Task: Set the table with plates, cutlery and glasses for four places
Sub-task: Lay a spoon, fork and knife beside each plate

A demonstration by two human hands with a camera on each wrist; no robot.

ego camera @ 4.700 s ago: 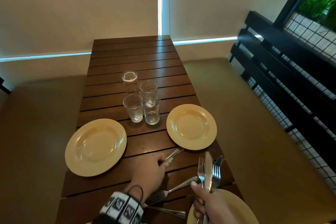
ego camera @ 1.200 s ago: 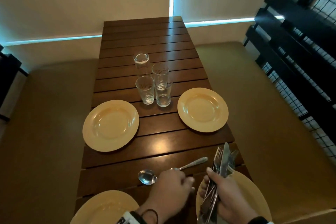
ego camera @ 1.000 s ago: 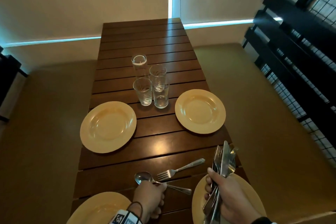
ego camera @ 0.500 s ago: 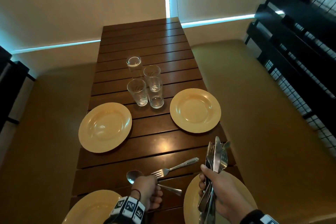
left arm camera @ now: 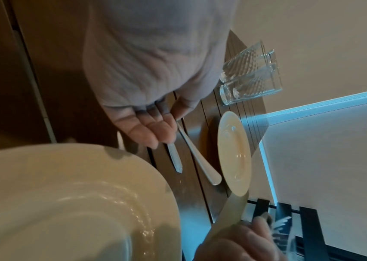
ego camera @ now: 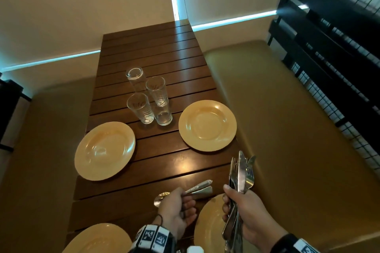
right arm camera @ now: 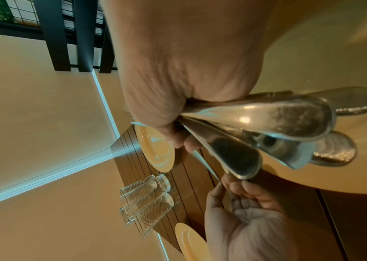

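Note:
Four yellow plates sit on the wooden slat table (ego camera: 156, 51): far left (ego camera: 104, 150), far right (ego camera: 207, 125), near left (ego camera: 98, 238), near right (ego camera: 209, 226). Several clear glasses (ego camera: 148, 98) cluster in the middle. My left hand (ego camera: 185, 197) holds a fork and spoon (ego camera: 199, 188) together between the two near plates, handles pointing toward the far right; in the left wrist view the handles (left arm camera: 189, 159) stick out past my fingers (left arm camera: 155, 130). My right hand (ego camera: 232, 201) grips a bundle of cutlery (ego camera: 240, 172) upright above the near right plate; its handles (right arm camera: 278, 123) fan out.
Tan cushioned benches (ego camera: 287, 129) run along both long sides of the table. A black slatted backrest with a wire grid (ego camera: 329, 57) stands at the right. Cream blinds (ego camera: 82, 6) close off the far end.
The fork and spoon lay crossed on the table; my left hand has gathered them side by side and now holds both. My right hand and its bundle have hardly moved.

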